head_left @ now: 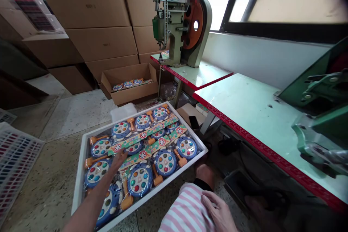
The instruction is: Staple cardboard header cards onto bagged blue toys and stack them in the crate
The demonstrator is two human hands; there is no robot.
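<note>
Concrete floor (pixel 54 174) carries a white tray (pixel 81 163) full of packed toys (pixel 140 179) — none lifted yet. Left hand (pixel 118 159) fingers rest loosely spread on one pack; right hand (pixel 219 212) lies open on my knee.

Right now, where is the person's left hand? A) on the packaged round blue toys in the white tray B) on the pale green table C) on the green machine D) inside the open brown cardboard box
A: the left hand rests on the bagged round blue toys in the white tray on the floor; the right hand lies on a pink striped lap.
</note>
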